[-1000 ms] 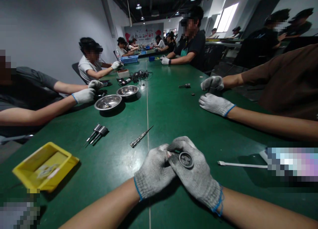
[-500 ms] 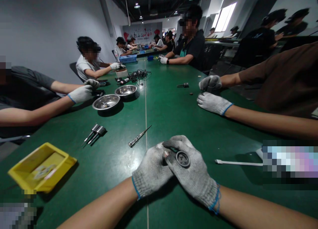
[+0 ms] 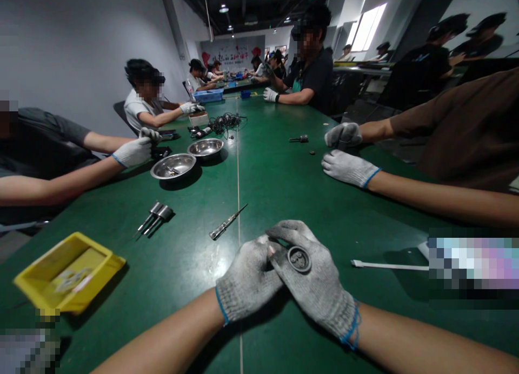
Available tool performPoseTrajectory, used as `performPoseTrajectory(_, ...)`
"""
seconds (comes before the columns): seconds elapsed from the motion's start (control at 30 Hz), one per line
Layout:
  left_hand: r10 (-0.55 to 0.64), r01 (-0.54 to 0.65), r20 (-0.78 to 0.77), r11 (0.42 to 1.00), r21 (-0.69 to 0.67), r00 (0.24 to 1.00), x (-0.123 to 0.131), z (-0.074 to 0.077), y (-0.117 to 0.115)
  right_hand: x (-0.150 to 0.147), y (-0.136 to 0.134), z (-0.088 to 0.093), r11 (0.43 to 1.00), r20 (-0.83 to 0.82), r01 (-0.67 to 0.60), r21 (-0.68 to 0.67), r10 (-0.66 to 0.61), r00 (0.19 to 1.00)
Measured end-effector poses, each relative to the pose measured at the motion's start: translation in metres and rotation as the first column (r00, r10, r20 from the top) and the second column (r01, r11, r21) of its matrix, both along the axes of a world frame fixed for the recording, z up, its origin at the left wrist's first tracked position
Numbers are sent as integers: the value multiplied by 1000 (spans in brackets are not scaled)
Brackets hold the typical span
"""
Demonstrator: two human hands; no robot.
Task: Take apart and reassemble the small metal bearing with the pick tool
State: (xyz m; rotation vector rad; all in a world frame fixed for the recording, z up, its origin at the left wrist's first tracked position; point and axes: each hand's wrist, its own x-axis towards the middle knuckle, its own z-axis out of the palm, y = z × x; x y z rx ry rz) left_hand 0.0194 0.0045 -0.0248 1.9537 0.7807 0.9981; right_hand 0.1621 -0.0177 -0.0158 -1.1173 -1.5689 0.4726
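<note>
- Running down the grey-walled room (image 3: 81,33), one long green table (image 3: 284,190) has a pale seam (image 3: 238,174) lengthwise and people (image 3: 144,106) along both sides.
- One yellow tray (image 3: 95,285) sits near the left edge, green surface separating it from the hands.
- Two metal bowls (image 3: 160,167) stand close together farther up.
- Two gloved hands meet: the left hand (image 3: 249,276) bent at the fingers, any hold hidden; the right hand (image 3: 314,290) curled around a round dark part.
- One screwdriver (image 3: 225,226), its tip crossing the seam.
- Three shafted metal parts (image 3: 164,213): two beside each other, one farther off.
- One round dark part (image 3: 299,260), its end showing at the right hand's thumb.
</note>
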Motion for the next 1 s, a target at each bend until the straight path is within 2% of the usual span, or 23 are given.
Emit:
performPoseTrajectory(0.33,-21,21,4,999,-24,1000,3,-8,4,-1,-1,0,1000,5,-24,20,24,1000)
performPoseTrajectory(0.6,-41,41,-10,999,9,999,1,6,-1,-1,1,0,1000,-17,5,9,-5,1000)
performPoseTrajectory(0.7,-3,3,-12,1000,-2,1000,3,4,0,-1,1,-1,1000,-20,9,4,-9,1000)
performPoseTrajectory(0.8,30,-30,11,999,44,1000,4,0,2,0,0,0,1000,-18,3,6,-3,1000)
performPoseTrajectory(1.0,-19,20,-12,998,66,1000,0,4,-2,1,1,3,1000,-14,5,17,-5,1000)
